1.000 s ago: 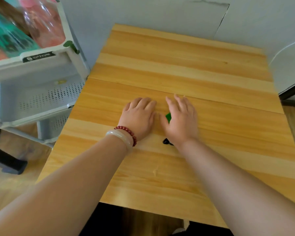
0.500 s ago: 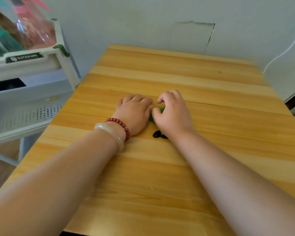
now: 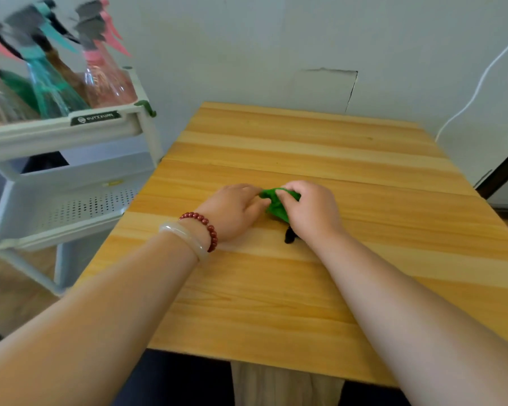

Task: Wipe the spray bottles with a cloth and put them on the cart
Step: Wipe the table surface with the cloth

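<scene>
Right grip: right hand (image 3: 311,212) is curled down over the green cloth (image 3: 276,205), thumb and fingers clamped on its bunched top.
Left grip: left hand (image 3: 232,210) lies knuckles up, fingertips meeting the cloth's left edge; whether they pinch it or only press, I cannot tell.
Cloth: scrunched into a lump between the two hands, resting on the wooden table (image 3: 305,288), with no clear long axis.
Under the wrist: a small black thing (image 3: 289,238) peeks out just beside the right wrist, too hidden to name.
Wrist wear: red bead bracelet (image 3: 206,227) and a pale bangle (image 3: 185,238) on the left wrist.
Bottles: and here's the key, the spray bottles (image 3: 53,80) stand upright and packed together in the top tier of the cart (image 3: 56,136), well apart from the cloth. No bottle shows on the table.
Direction: from the grip, the cart lies off to the left and farther back, beside the table's left edge.
Nearer hand: the left one, clearly; it sits on the cart side.
Read: the bottles look stowed, so any further reach to the cart likely falls to the left hand while the right keeps the cloth.
</scene>
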Demonstrator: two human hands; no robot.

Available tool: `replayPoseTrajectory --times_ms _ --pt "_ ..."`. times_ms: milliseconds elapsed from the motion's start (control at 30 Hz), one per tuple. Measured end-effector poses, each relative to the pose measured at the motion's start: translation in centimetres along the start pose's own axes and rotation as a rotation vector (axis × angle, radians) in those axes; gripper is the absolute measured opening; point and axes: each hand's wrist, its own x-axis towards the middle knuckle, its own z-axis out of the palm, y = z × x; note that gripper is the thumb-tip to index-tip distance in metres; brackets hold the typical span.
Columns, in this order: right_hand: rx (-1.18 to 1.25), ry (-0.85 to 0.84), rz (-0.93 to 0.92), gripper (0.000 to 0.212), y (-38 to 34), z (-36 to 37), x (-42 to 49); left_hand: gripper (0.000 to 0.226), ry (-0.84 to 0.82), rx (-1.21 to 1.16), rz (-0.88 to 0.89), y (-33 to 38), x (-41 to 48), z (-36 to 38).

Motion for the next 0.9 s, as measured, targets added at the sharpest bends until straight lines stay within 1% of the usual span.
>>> replayPoseTrajectory --times_ms 67,100,167,200,300,400,500,567,633,667,733,767,800,833,900 --pt "0.226 0.041 0.039 0.013 -1.4 0.0 -0.5 0.049 0.079 -0.158 0.0 0.6 -1.7 -0.7" --pt "0.322 0.048 0.055 0.013 -1.9 0.0 -0.8 0.042 0.138 -0.229 0.006 0.7 -2.4 -1.0" --pt "0.452 0.052 0.076 0.019 -2.9 -0.1 -1.4 0.019 0.257 -0.337 -0.001 0.6 -3.4 -1.5" --pt "0.464 0.059 0.068 0.021 -3.3 -0.2 -1.6 0.01 0.302 -0.387 -0.022 0.6 -3.8 -1.8" --pt "0.412 0.07 0.012 0.02 -3.9 -0.6 -1.9 0.011 0.375 -0.521 -0.056 0.8 -4.4 -2.3" --pt "0.44 0.057 0.01 0.023 -4.4 -0.9 -2.1 0.012 0.394 -0.582 -0.088 1.4 -5.1 -2.5" --pt "0.493 0.056 0.035 0.025 -4.4 -1.3 -2.3 0.017 0.394 -0.725 -0.118 1.5 -5.8 -2.8" --pt "0.558 0.076 0.074 0.03 -4.4 -1.4 -2.3 0.022 0.332 -0.889 -0.132 1.6 -6.2 -3.2" --pt "0.664 0.068 0.13 0.028 -4.8 -1.2 -2.1 0.03 0.246 -0.993 -0.141 1.7 -6.4 -3.4" --pt "0.709 0.032 0.141 0.026 -5.0 -1.1 -2.0 0.029 0.237 -0.979 -0.144 1.8 -6.4 -3.3" --pt "0.755 -0.081 0.116 0.023 -5.3 -1.1 -2.3 0.013 0.291 -0.894 -0.142 2.1 -6.3 -3.2" --pt "0.74 -0.127 0.08 0.021 -5.3 -1.2 -2.5 0.008 0.331 -0.863 -0.151 2.2 -6.3 -3.0" --pt "0.698 -0.139 0.038 0.017 -5.1 -1.3 -2.6 0.009 0.365 -0.84 -0.166 2.2 -6.2 -2.9" --pt "0.639 -0.114 0.004 0.015 -4.9 -1.5 -2.7 0.011 0.381 -0.825 -0.182 2.2 -6.2 -2.8" --pt "0.555 -0.002 -0.007 0.007 -4.7 -1.9 -2.7 0.015 0.379 -0.835 -0.192 2.2 -6.2 -2.6"
